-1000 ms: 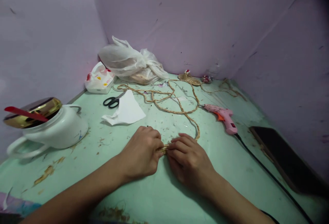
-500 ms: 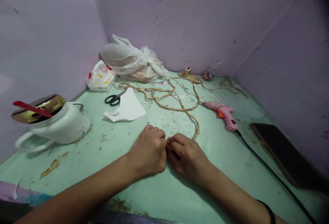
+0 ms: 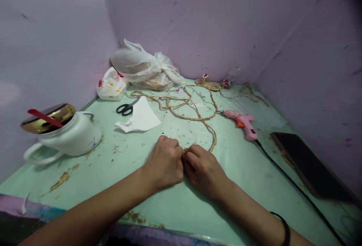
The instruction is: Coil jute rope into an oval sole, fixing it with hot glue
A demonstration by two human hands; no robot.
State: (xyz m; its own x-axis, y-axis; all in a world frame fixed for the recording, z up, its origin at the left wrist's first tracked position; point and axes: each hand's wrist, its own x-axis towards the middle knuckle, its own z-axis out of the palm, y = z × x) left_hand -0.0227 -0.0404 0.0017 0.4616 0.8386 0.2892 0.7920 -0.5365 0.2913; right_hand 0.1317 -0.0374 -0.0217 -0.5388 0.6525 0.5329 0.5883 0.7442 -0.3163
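Note:
A long braided cord [image 3: 192, 118], straw-coloured, loops across the table and runs down to my hands. Both hands meet at the middle of the table, knuckles up and fingers curled. My left hand [image 3: 166, 162] is closed on the cord's near end. Pressed close beside it, my right hand [image 3: 204, 168] pinches the same cord. Most of that end is hidden under my fingers. Right of the cord lies a pink glue gun [image 3: 240, 122] on its side, its nozzle close to a loop.
A white teapot-like pot [image 3: 76, 136] with a gold lid stands left. Scissors [image 3: 124, 109] lie partly under white paper [image 3: 144, 116]. Behind are a tissue pack [image 3: 111, 87], a plastic bag [image 3: 138, 65] and a woven piece [image 3: 207, 84]. A phone [image 3: 308, 163] and black cable [image 3: 294, 184] lie right.
The view has shifted slightly, moving the pot rightward and the glue gun and phone leftward in the picture. My hands stay together on the cord with hardly any change in grip.

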